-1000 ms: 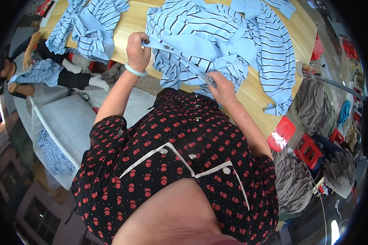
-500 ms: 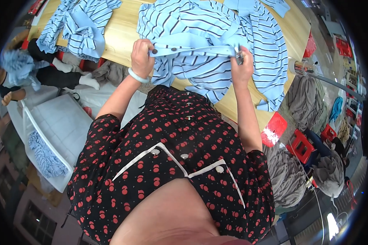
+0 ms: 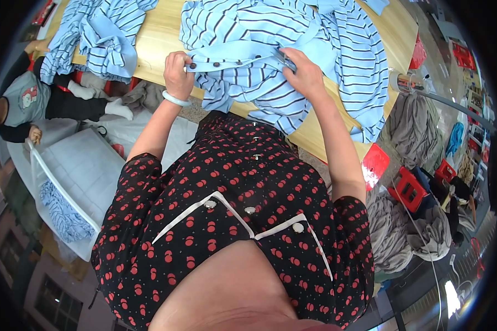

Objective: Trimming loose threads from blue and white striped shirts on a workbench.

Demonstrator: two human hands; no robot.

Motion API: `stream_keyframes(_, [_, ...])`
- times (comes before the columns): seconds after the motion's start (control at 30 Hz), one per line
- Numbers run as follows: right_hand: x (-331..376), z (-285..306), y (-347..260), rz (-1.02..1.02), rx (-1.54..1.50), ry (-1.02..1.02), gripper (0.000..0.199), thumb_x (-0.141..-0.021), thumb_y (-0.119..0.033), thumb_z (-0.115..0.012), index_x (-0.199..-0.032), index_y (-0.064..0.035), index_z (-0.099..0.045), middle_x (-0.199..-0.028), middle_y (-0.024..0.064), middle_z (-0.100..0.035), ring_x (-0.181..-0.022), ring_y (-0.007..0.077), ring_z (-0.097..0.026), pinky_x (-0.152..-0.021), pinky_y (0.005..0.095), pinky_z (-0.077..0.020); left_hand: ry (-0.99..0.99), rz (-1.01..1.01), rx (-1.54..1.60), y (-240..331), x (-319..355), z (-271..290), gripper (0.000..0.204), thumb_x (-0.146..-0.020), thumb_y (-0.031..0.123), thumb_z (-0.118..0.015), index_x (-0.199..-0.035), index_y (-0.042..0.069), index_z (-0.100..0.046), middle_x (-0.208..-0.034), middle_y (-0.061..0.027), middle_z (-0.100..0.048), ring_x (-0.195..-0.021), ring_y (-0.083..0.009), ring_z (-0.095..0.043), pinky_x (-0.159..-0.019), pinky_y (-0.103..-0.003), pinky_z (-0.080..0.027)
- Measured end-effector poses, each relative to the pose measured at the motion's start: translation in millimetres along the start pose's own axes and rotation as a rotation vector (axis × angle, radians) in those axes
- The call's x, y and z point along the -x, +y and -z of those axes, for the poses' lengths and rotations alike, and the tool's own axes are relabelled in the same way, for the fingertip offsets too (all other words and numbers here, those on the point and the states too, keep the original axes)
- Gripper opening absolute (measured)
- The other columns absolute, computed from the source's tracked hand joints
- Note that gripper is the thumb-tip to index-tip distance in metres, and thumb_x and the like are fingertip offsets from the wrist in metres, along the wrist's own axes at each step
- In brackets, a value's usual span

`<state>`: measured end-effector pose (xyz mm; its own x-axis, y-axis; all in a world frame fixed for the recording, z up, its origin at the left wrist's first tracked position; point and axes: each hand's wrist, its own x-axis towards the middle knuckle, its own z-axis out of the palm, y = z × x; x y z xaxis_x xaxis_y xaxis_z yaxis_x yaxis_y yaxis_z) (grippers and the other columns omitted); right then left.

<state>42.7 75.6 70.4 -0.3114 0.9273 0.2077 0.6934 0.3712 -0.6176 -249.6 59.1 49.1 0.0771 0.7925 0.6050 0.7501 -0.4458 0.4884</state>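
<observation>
A light blue garment [image 3: 232, 27] with dark and white stripes lies bunched on the wooden table before me. Its plain blue button placket [image 3: 226, 62] is drawn out sideways, with several dark buttons along it. At the placket's left end, my left hand [image 3: 178, 76] is closed on the cloth, a pale bangle round the wrist. My right hand [image 3: 305, 74] is closed round small metal thread snips [image 3: 286, 62], their tips at the placket near its rightmost visible button. The fingers partly hide the snips, so I cannot tell whether the blades touch anything.
More striped garments [image 3: 102, 41] lie at the table's left end. A seated person [image 3: 27, 99] is at the far left, beside a white-framed bin [image 3: 74, 171] holding striped cloth. Grey cloth heaps [image 3: 414, 132] and a red plastic stool [image 3: 407, 190] stand to the right.
My right hand has moved left along the placket with the snips. My left hand has shifted slightly left. The person at left no longer has blue cloth before them and reaches toward the table.
</observation>
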Motion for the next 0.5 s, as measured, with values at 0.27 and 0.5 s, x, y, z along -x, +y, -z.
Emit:
stream_keyframes(0.27, [26,-8,14,-0.037,0.074,0.218,0.018,-0.063,0.000,-0.060,-0.078,-0.0042,-0.052,-0.077,0.0112,-0.054,-0.070,0.0282,-0.053,-0.061,0.0337,-0.0436,0.087,0.224,-0.089,-2,6,-6,0.019,-0.060,-0.010,-0.054,-0.069,0.004,-0.045,-0.070,-0.0079,-0.047,-0.060,-0.0198,-0.046,-0.055,-0.028,-0.039])
stream_keyframes(0.5, [58,-29,0,-0.096,0.009,0.317,0.018,-0.064,0.000,-0.062,-0.077,-0.0039,-0.050,-0.075,0.0100,-0.053,-0.065,0.0247,-0.052,-0.057,0.0310,-0.0425,0.246,0.640,0.181,-12,1,-47,0.017,-0.061,-0.009,-0.051,-0.070,0.004,-0.046,-0.074,-0.0084,-0.046,-0.062,-0.0198,-0.047,-0.058,-0.029,-0.041])
